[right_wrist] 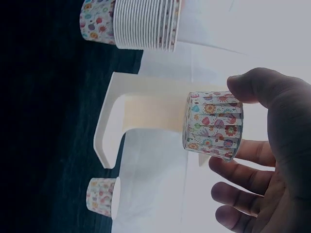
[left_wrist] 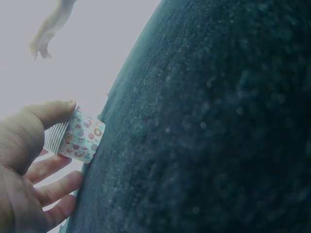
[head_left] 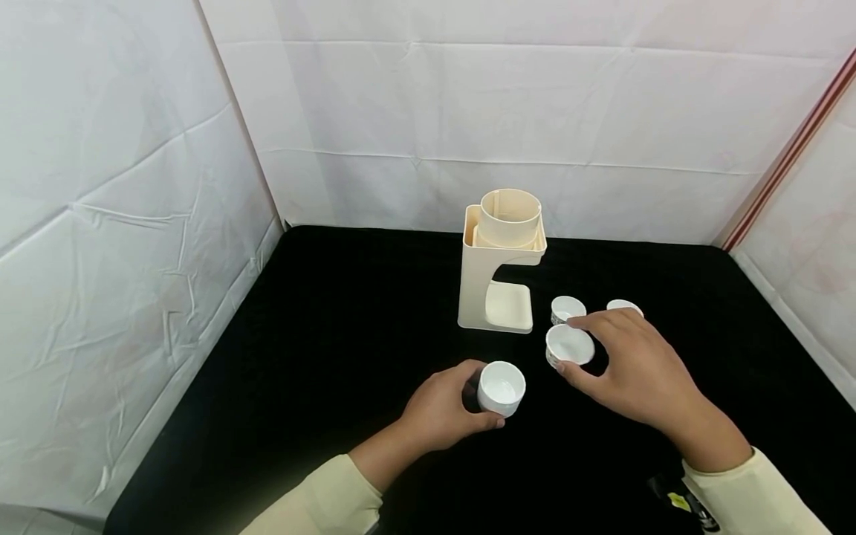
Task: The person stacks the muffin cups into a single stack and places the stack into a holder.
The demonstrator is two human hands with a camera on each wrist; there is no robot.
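Each hand has a small patterned paper cup in its grip on the black cloth table (head_left: 348, 312), in front of the cream plastic cup dispenser stand (head_left: 498, 260); judging by this, the cups are being gathered or stacked, which calls for lifting one cleanly; left hand (head_left: 438, 409) curls round a cup (head_left: 501, 388) nearest the person; right hand (head_left: 635, 368) pinches the cup (head_left: 570, 346) just right of the stand's base; two more cups (head_left: 568, 307) sit beyond.

A cream plastic cup-holder stand (head_left: 500, 260) is set on the black cloth-covered surface (head_left: 334, 357). Four small white paper cups are placed at its 5 o'clock: two nearer (head_left: 568, 308) (head_left: 623, 306), one (head_left: 569, 346) before them, one (head_left: 501, 387) at 6 o'clock.
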